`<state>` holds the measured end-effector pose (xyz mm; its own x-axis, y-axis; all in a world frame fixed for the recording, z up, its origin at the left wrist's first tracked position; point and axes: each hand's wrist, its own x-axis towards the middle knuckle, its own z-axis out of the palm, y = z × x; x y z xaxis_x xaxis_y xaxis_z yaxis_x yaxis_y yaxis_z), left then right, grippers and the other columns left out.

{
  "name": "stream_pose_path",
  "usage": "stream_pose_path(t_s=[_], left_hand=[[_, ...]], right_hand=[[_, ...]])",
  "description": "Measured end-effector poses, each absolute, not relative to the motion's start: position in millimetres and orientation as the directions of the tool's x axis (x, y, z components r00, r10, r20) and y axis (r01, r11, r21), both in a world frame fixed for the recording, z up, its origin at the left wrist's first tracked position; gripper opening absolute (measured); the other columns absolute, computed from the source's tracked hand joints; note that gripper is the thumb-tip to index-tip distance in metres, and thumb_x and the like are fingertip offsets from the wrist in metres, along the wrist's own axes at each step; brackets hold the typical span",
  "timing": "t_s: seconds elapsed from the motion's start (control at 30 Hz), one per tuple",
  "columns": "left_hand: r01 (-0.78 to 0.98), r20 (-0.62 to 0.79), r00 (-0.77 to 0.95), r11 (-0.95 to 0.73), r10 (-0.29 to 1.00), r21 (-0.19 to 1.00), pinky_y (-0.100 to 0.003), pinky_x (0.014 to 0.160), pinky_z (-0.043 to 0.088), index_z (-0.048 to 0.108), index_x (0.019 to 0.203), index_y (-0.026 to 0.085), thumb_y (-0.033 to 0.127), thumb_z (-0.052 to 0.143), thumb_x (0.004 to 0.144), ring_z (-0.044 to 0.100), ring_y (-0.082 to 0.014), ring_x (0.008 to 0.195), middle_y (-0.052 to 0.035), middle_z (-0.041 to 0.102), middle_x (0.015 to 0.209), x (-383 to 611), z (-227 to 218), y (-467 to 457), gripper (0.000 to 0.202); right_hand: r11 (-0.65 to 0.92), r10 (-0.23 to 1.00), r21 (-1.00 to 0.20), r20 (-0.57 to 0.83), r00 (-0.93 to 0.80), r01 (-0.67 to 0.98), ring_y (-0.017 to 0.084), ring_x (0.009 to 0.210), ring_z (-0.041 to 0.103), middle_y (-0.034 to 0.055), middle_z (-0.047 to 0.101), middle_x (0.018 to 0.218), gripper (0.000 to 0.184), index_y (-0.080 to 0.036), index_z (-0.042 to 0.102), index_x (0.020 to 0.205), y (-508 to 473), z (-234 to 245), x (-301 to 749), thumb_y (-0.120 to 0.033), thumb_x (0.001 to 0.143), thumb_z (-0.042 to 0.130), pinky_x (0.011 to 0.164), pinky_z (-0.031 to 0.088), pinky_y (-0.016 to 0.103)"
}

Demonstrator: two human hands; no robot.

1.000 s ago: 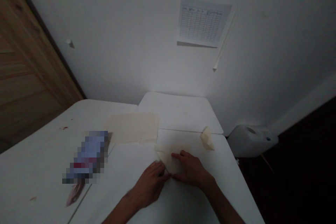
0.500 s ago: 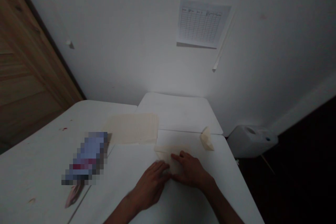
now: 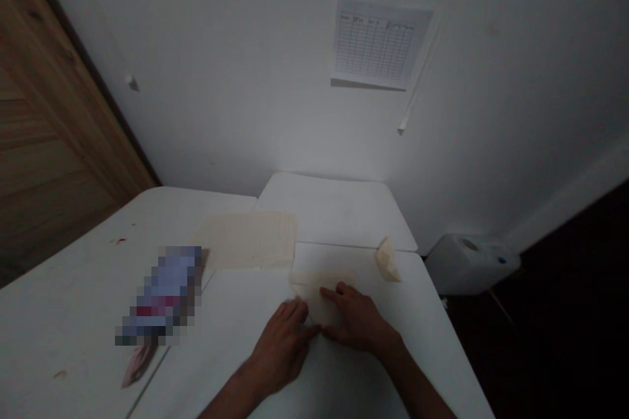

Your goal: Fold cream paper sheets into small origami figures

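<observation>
A small piece of cream paper (image 3: pixel 324 283), folded along its upper edge, lies on the white table under my hands. My right hand (image 3: pixel 361 321) presses it flat, index finger stretched onto its middle and thumb reaching left. From the left side comes my left hand (image 3: pixel 281 344), its fingers bent at the paper's left edge and its thumb apart from them. Both thumb tips meet near the paper's lower corner, and part of the sheet is hidden beneath the right hand. A folded paper shape (image 3: pixel 388 260), resembling a boat, sits beyond my right hand.
Lined cream sheets (image 3: pixel 250 240) lie at the back left of the table (image 3: pixel 236 360). Nearer on the left is a pixelated blue object (image 3: pixel 164 294) with a pink strap-like end (image 3: pixel 139 364). A white container (image 3: pixel 472 263) stands off the table's right edge, and a printed chart (image 3: pixel 378 44) hangs on the wall.
My left hand has shifted slightly left, its fingers drawing away from the right thumb along the paper's edge. The right hand stays in place on the paper.
</observation>
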<state>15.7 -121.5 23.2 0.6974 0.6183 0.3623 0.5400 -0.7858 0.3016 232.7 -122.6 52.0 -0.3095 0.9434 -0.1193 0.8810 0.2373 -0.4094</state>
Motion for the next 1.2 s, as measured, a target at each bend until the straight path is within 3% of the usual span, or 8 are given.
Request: stream_pose_path(t_s=[0.13,0.33,0.77,0.9,1.0,1.1,1.2], left_hand=[[0.612,0.381,0.646,-0.747,0.661,0.259,-0.051,0.089,0.042,0.069,0.109,0.03,0.012,0.056,0.075,0.048,-0.0311,0.103,-0.0105,0.053,0.111,16,16,-121,0.041],[0.721,0.374,0.57,-0.664,0.731,0.199,-0.045,0.083,0.043,0.069,0.108,0.028,0.011,0.056,0.078,0.049,-0.0282,0.094,-0.009,0.054,0.096,6,16,-106,0.038],[0.86,0.348,0.449,-0.504,0.823,0.083,-0.04,0.076,0.044,0.069,0.11,0.025,0.017,0.054,0.083,0.052,-0.0268,0.088,-0.0083,0.057,0.089,-13,18,-80,0.032],[0.85,0.369,0.468,-0.523,0.803,0.059,-0.044,0.081,0.046,0.068,0.108,0.021,0.016,0.052,0.084,0.054,-0.0277,0.091,-0.0106,0.059,0.097,-13,14,-84,0.029],[0.799,0.417,0.514,-0.595,0.75,0.086,-0.047,0.089,0.046,0.064,0.112,0.018,0.012,0.05,0.084,0.054,-0.0293,0.103,-0.0135,0.059,0.114,-11,9,-90,0.032],[0.635,0.41,0.663,-0.761,0.626,0.134,-0.047,0.1,0.043,0.057,0.125,0.02,0.007,0.046,0.083,0.046,-0.0286,0.124,-0.0108,0.051,0.136,-6,5,-98,0.045],[0.49,0.303,0.798,-0.853,0.522,0.179,-0.045,0.104,0.041,0.051,0.132,0.024,0.004,0.045,0.081,0.037,-0.0263,0.134,-0.0059,0.043,0.146,-1,8,-108,0.055]], right_hand=[[0.231,0.941,-0.402,-0.141,-0.309,0.886,0.029,0.114,0.053,0.01,0.052,0.129,0.079,-0.03,0.041,0.141,-123,54,232,-0.048,0.069,0.069,0.096,0.041,0.038],[0.206,0.94,-0.413,-0.168,-0.297,0.887,0.029,0.117,0.051,0.0111,0.05,0.131,0.08,-0.029,0.04,0.142,-122,55,232,-0.047,0.069,0.069,0.097,0.039,0.039],[0.199,0.943,-0.411,-0.167,-0.288,0.89,0.029,0.117,0.051,0.0106,0.051,0.13,0.081,-0.03,0.041,0.141,-122,54,232,-0.049,0.068,0.07,0.097,0.039,0.039],[0.198,0.944,-0.405,-0.166,-0.285,0.893,0.03,0.119,0.05,0.0112,0.05,0.132,0.08,-0.03,0.041,0.141,-123,55,232,-0.048,0.069,0.069,0.098,0.038,0.04],[0.202,0.943,-0.401,-0.166,-0.287,0.894,0.03,0.118,0.05,0.011,0.05,0.132,0.08,-0.031,0.04,0.141,-123,54,231,-0.048,0.069,0.069,0.098,0.038,0.04],[0.204,0.94,-0.399,-0.173,-0.292,0.894,0.029,0.118,0.05,0.011,0.051,0.131,0.081,-0.03,0.04,0.142,-123,53,231,-0.048,0.068,0.069,0.098,0.038,0.039],[0.203,0.942,-0.399,-0.171,-0.29,0.894,0.03,0.12,0.049,0.0116,0.05,0.133,0.08,-0.03,0.04,0.142,-122,52,231,-0.048,0.069,0.068,0.098,0.038,0.039]])
